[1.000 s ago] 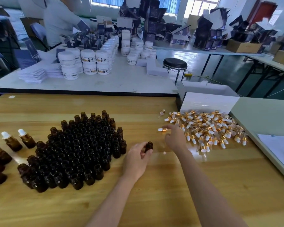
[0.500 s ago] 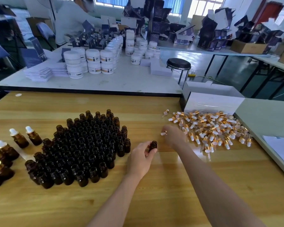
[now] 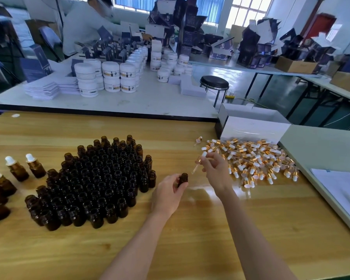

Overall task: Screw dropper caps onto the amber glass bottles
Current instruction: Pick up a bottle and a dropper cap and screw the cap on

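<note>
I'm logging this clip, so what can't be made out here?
Head view only.
- Lower half of the bottle: hidden by the left hand.
- Top of the dropper: partly covered by the right hand.
- Capped bottles at left: cut off by the frame edge.
- Jar labels: too small to read.

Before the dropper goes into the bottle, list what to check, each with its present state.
1. Left hand grips the bottle: ok.
2. Bottle mouth uncapped: ok.
3. Right hand pinches the dropper, bulb up, glass tip pointing down: ok.
4. Tip lined up over the mouth: not ok; it hangs apart from it, above and to the right.
5. Glass tube unbroken: cannot tell, too small to see.
</note>
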